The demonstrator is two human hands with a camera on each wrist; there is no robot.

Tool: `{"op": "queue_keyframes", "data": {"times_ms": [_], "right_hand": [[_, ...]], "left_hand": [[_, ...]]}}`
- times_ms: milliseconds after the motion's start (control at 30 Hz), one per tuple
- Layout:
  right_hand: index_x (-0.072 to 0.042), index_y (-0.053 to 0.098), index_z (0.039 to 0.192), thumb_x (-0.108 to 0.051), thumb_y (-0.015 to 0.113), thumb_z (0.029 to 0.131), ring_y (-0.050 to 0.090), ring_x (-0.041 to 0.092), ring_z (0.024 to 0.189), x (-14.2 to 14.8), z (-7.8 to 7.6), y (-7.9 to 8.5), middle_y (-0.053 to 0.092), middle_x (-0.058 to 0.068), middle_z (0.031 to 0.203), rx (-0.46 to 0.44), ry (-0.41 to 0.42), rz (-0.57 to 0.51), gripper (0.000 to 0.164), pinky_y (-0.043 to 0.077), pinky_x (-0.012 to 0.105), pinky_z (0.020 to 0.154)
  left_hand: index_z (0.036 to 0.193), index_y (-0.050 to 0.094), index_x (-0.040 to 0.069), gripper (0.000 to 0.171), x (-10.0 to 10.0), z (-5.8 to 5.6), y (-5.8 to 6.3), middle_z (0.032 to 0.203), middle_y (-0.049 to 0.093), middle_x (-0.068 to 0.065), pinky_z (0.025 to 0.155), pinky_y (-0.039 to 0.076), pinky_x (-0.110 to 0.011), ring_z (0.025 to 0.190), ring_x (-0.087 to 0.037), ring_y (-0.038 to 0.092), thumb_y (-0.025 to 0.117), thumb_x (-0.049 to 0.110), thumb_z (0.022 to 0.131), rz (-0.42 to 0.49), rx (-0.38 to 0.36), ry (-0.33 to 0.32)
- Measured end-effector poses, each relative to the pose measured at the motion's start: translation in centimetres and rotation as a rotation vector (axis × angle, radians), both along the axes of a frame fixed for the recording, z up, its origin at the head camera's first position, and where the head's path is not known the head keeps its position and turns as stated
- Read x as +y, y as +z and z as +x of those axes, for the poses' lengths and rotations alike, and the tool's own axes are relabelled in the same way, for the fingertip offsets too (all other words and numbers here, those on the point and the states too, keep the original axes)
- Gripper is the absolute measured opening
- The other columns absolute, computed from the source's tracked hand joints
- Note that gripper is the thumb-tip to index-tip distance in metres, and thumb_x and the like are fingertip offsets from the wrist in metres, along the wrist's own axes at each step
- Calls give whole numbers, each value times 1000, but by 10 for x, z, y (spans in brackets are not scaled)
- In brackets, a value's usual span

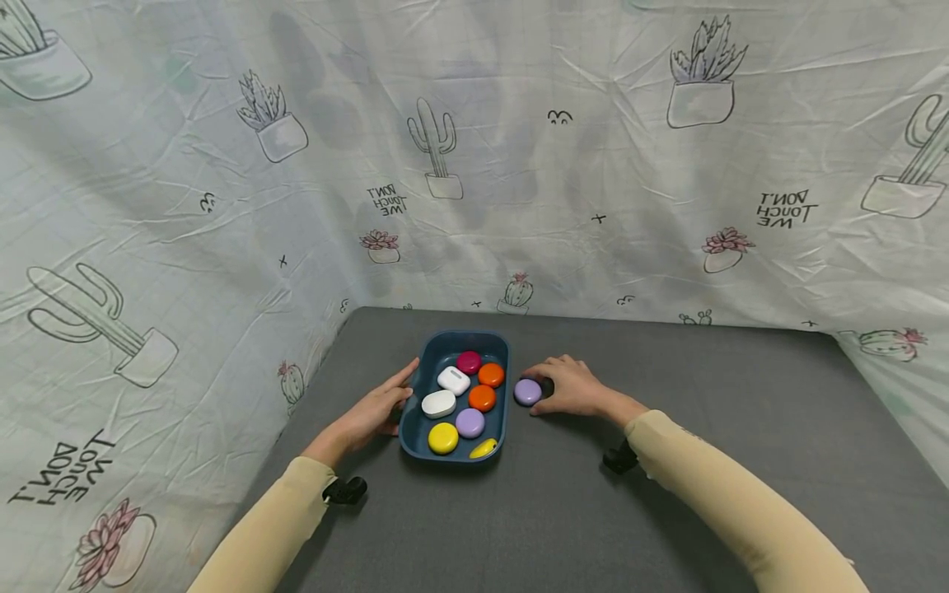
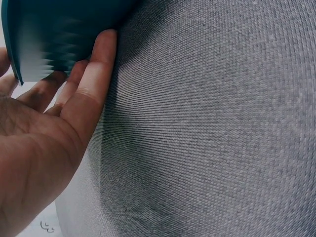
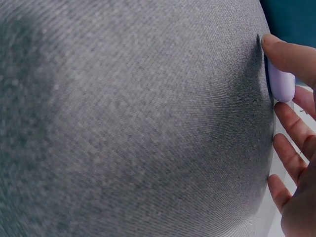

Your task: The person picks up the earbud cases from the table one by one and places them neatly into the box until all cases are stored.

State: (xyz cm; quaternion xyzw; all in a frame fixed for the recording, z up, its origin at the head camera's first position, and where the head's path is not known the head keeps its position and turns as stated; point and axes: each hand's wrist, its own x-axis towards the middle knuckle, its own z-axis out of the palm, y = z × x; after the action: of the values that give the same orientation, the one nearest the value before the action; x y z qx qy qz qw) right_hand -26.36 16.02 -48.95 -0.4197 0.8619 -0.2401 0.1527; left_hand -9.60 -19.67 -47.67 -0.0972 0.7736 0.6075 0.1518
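Note:
A dark blue tray (image 1: 413,445) with rounded corners stands on the grey table. My left hand (image 1: 368,414) rests along its left side; in the left wrist view, nearly straight fingers (image 2: 101,59) touch the tray's outer wall (image 2: 34,34). Just right of the tray, a smooth lilac disc (image 1: 528,393) lies on the table. My right hand (image 1: 571,387) has its thumb and fingers curled round it. In the right wrist view, the disc (image 3: 282,84) shows between thumb and fingers, partly covered by them; the other fingertips are close to the table cloth.
Inside the tray lie two white rounded cases (image 1: 439,403), a crimson disc (image 1: 469,362), two orange discs (image 1: 482,399), another lilac disc (image 1: 470,422), a yellow disc (image 1: 443,438) and a slim yellow piece (image 1: 483,448). A cactus-print curtain (image 1: 563,165) hangs behind and left of the table (image 1: 482,535).

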Motion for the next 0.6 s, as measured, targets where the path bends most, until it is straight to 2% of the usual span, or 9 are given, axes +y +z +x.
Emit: {"op": "queue_keyframes", "data": {"times_ms": [200, 600], "right_hand": [[-22, 68, 135, -44, 85, 81, 48, 24, 110, -1, 1, 0, 62, 2, 128, 6, -1, -6, 61, 34, 50, 92], [-20, 69, 134, -38, 82, 85, 48, 26, 111, -2, 3, -1, 62, 4, 130, 18, -6, -19, 54, 35, 52, 92]], "left_hand": [[161, 19, 49, 58, -1, 1, 0, 157, 33, -15, 80, 52, -44, 117, -33, 51, 41, 29, 111, 8, 14, -5], [161, 20, 50, 57, 0, 1, 0, 159, 31, -14, 80, 52, -43, 117, -33, 51, 41, 31, 111, 2, 10, -10]]}}
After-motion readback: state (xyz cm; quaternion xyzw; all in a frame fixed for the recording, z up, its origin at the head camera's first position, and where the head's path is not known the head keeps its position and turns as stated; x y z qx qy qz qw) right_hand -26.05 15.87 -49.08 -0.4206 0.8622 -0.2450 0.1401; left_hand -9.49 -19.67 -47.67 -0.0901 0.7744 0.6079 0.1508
